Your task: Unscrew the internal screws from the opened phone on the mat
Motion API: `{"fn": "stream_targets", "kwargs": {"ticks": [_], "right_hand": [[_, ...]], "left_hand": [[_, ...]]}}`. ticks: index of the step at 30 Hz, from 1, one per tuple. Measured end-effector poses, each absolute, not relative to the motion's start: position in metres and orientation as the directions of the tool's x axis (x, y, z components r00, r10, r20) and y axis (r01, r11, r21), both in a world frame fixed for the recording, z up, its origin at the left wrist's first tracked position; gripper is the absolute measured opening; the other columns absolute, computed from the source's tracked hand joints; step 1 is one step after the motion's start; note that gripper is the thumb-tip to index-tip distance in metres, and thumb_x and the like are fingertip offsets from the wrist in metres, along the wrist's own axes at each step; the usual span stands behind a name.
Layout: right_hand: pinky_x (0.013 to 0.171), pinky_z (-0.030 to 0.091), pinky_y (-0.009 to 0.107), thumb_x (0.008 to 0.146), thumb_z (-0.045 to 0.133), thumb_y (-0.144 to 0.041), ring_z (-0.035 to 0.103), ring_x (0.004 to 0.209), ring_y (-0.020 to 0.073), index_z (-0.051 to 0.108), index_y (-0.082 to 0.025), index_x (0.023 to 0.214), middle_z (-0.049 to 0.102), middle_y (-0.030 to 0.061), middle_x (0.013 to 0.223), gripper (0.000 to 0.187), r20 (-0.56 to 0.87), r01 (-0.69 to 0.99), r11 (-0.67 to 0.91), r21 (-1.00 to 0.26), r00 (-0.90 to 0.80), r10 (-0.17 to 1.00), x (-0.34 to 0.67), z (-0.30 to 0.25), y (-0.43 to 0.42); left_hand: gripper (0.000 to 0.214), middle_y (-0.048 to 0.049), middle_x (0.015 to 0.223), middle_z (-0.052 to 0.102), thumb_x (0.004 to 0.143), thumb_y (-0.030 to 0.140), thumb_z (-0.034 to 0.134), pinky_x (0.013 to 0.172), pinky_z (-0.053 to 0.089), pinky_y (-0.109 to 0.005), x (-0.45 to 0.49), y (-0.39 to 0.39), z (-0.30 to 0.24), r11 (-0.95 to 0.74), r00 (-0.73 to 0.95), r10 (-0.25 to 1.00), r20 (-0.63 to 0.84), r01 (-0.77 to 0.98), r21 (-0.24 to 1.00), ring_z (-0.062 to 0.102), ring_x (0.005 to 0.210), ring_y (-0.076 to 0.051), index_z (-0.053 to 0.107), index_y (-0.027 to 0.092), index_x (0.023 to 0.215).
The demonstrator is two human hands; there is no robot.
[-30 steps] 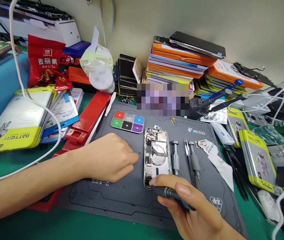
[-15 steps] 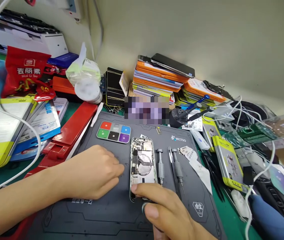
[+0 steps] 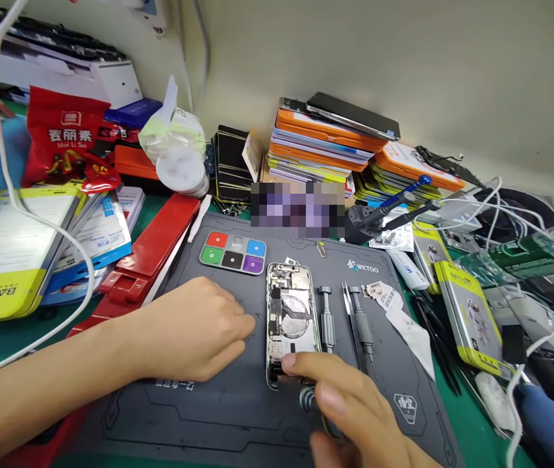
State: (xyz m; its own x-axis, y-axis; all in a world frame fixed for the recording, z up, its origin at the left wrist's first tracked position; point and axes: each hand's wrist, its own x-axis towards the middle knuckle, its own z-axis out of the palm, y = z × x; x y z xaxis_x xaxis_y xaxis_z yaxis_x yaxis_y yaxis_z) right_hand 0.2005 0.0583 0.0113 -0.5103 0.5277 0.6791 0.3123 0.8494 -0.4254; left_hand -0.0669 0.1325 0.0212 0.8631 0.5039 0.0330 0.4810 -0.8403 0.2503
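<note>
An opened phone (image 3: 292, 320) lies on the dark grey work mat (image 3: 199, 416), its inner parts facing up. The index fingertip of my right hand (image 3: 354, 403) is at the phone's lower end. Below that finger, the ridged end of a grey screwdriver (image 3: 308, 399) shows; my thumb and other fingers are bent around it and hide most of it. Left of the phone, my left hand (image 3: 208, 331) rests on the mat in a loose fist, its inside hidden from view. Two more screwdrivers (image 3: 327, 318) (image 3: 362, 322) and tweezers (image 3: 349, 315) lie to the phone's right.
A colored screw tray (image 3: 232, 253) sits behind my left hand. Stacked boxes (image 3: 325, 146) and a tool holder (image 3: 362, 224) stand at the back. A long red tool (image 3: 154, 240) lies left; battery boxes (image 3: 471, 318), cables and a green bottle (image 3: 525, 257) crowd the right.
The whole view has shifted slightly, with everything now further right in it. My right index finger has lifted a little and shifted along the phone's lower end; more of the screwdriver shows.
</note>
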Motion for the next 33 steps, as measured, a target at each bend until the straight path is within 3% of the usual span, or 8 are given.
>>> {"fn": "stream_targets", "kwargs": {"ticks": [5,10,15,20,23,27,33], "right_hand": [[0.09,0.071,0.039,0.093,0.059,0.005,0.079,0.104,0.0234,0.034,-0.023,0.17,0.076,0.0127,0.116,0.086,0.538,0.341,0.754,-0.562,-0.542,0.646,0.2005,0.0154,0.0574],[0.096,0.071,0.037,0.089,0.057,0.012,0.078,0.108,0.0212,0.034,-0.028,0.169,0.075,0.0082,0.124,0.092,0.498,0.222,0.614,-0.757,-0.413,0.763,0.2024,0.0141,0.0547],[0.105,0.068,0.044,0.09,0.054,0.014,0.077,0.111,0.0214,0.031,-0.032,0.169,0.071,0.0074,0.13,0.095,0.447,0.203,0.536,-0.82,-0.358,0.82,0.2019,0.01,0.0496],[0.091,0.072,0.04,0.088,0.057,0.013,0.079,0.103,0.0221,0.038,-0.028,0.168,0.076,0.0084,0.122,0.092,0.489,0.215,0.573,-0.791,-0.341,0.803,0.2011,0.0133,0.0535],[0.084,0.073,0.037,0.088,0.059,0.011,0.081,0.103,0.0244,0.036,-0.031,0.169,0.08,0.0094,0.12,0.094,0.491,0.266,0.627,-0.732,-0.432,0.757,0.2021,0.0163,0.0544],[0.083,0.073,0.038,0.09,0.057,0.009,0.083,0.102,0.0255,0.03,-0.03,0.173,0.082,0.0104,0.116,0.096,0.479,0.325,0.678,-0.659,-0.514,0.712,0.2021,0.0184,0.0523],[0.086,0.073,0.034,0.089,0.055,0.01,0.084,0.1,0.0237,0.029,-0.03,0.172,0.083,0.0086,0.113,0.096,0.474,0.335,0.681,-0.651,-0.522,0.71,0.2009,0.0175,0.0539]], "left_hand": [[0.022,0.0013,0.066,0.062,0.094,0.017,0.051,0.055,0.034,-0.04,-0.0673,0.1345,0.021,-0.843,0.863,0.504,0.027,0.485,0.234,0.063,0.06,-0.022,0.053,0.024,0.074],[0.023,0.0015,0.067,0.062,0.095,0.018,0.052,0.055,0.033,-0.039,-0.0681,0.1348,0.0217,-0.844,0.868,0.496,0.01,0.479,0.241,0.063,0.061,-0.021,0.052,0.024,0.073],[0.024,0.0013,0.066,0.062,0.096,0.018,0.051,0.055,0.03,-0.039,-0.0695,0.1336,0.022,-0.846,0.867,0.499,0.023,0.481,0.232,0.062,0.06,-0.021,0.052,0.024,0.073],[0.024,0.0009,0.066,0.063,0.096,0.017,0.052,0.056,0.028,-0.036,-0.0692,0.1343,0.0214,-0.842,0.863,0.504,0.037,0.481,0.246,0.061,0.059,-0.02,0.051,0.022,0.073],[0.023,0.0003,0.066,0.063,0.095,0.017,0.052,0.055,0.028,-0.035,-0.069,0.1342,0.0217,-0.835,0.86,0.509,0.028,0.486,0.258,0.061,0.059,-0.02,0.051,0.022,0.073],[0.023,-0.0002,0.066,0.063,0.095,0.017,0.051,0.056,0.029,-0.036,-0.0687,0.134,0.0225,-0.832,0.861,0.508,0.016,0.487,0.265,0.062,0.06,-0.02,0.051,0.022,0.073],[0.023,0.0006,0.066,0.062,0.096,0.017,0.049,0.055,0.029,-0.038,-0.0681,0.134,0.0234,-0.831,0.86,0.511,0.002,0.492,0.26,0.062,0.06,-0.021,0.049,0.023,0.073]]}}
